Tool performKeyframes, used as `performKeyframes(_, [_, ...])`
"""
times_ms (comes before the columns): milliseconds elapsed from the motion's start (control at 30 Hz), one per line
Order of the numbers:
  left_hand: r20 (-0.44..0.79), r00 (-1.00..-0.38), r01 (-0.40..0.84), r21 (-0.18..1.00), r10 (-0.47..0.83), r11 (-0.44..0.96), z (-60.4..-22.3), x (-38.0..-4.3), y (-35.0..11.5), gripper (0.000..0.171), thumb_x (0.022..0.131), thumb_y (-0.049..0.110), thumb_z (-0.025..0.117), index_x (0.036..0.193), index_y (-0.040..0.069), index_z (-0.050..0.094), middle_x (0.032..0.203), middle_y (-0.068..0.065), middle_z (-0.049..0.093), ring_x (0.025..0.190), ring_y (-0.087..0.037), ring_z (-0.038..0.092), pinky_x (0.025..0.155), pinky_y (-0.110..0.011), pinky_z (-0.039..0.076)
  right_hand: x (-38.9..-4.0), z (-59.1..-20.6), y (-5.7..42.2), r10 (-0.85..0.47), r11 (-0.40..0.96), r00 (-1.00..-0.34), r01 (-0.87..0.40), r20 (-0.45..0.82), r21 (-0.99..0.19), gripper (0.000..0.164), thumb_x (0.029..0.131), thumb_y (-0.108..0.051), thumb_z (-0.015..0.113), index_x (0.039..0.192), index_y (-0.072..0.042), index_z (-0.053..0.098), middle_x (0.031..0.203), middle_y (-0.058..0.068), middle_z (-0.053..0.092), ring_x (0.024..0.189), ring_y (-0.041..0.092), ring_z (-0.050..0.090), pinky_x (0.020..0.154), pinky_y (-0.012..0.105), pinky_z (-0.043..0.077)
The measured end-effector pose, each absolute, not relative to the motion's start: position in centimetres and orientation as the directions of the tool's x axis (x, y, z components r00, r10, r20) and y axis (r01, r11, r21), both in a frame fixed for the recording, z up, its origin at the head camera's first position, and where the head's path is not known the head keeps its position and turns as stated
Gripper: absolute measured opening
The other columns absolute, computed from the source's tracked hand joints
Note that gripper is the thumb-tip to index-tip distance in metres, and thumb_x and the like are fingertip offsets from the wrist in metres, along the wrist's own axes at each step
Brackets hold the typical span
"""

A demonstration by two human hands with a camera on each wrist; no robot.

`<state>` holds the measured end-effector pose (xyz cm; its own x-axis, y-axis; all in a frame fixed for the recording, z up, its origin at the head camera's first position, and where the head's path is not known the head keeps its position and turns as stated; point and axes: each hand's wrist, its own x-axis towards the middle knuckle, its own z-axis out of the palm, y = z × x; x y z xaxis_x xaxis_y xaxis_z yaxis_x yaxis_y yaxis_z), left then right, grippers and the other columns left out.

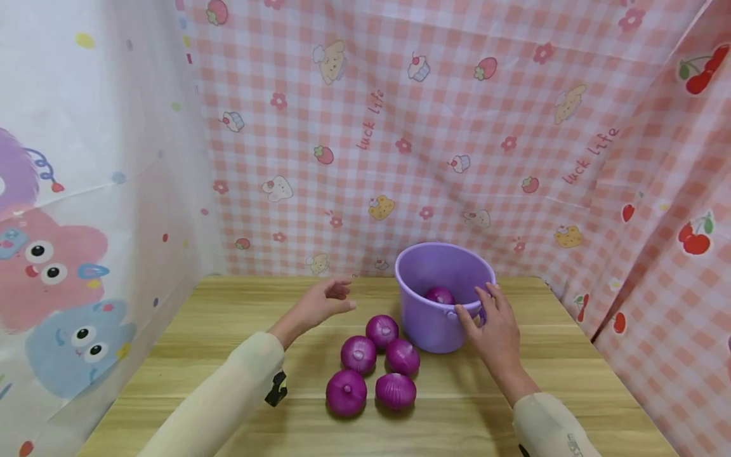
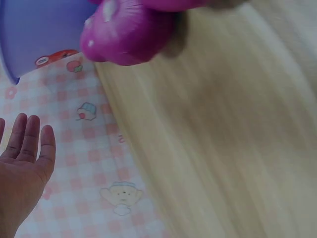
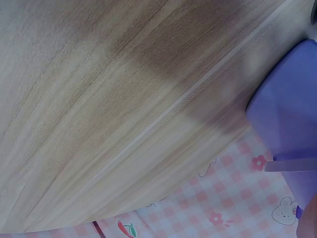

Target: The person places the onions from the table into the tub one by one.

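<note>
A purple bucket stands upright near the back of the wooden table, its inside partly visible. One red onion lies in it. My right hand holds the bucket's right rim, thumb at the front and fingertips over the edge; in the right wrist view only a sliver of this hand shows. To the left of the bucket my left hand hovers over the table, fingers loosely bent and holding nothing. Several red onions sit close together between the bucket and my left forearm.
The wooden table reaches back to a pink checked cloth hanging behind it. A white cartoon-printed sheet hangs on the left, and a cherry-printed cloth on the right. The bucket's purple handle shows in the right wrist view.
</note>
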<state>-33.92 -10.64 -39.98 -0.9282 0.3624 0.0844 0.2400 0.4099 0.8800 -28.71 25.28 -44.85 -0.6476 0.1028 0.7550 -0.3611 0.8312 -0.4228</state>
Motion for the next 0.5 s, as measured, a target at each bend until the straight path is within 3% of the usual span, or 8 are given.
performKeyframes(500, [0.044,-0.866,0.290,0.855,0.497,0.430,-43.0,-31.1,-13.7,0.061,0.090,0.028,0.075,0.141,0.005,0.051,0.131,-0.014,0.059,0.122,-0.032,0.053,0.100,-0.048,0.047,-29.0,-45.1,25.5,0.107,0.828,-0.665,-0.351,0.739,-0.436,0.059,0.085,-0.035,0.074,0.127,0.004,0.061,0.139,0.026,0.050,0.131,0.046,0.043,0.100,0.062,0.040])
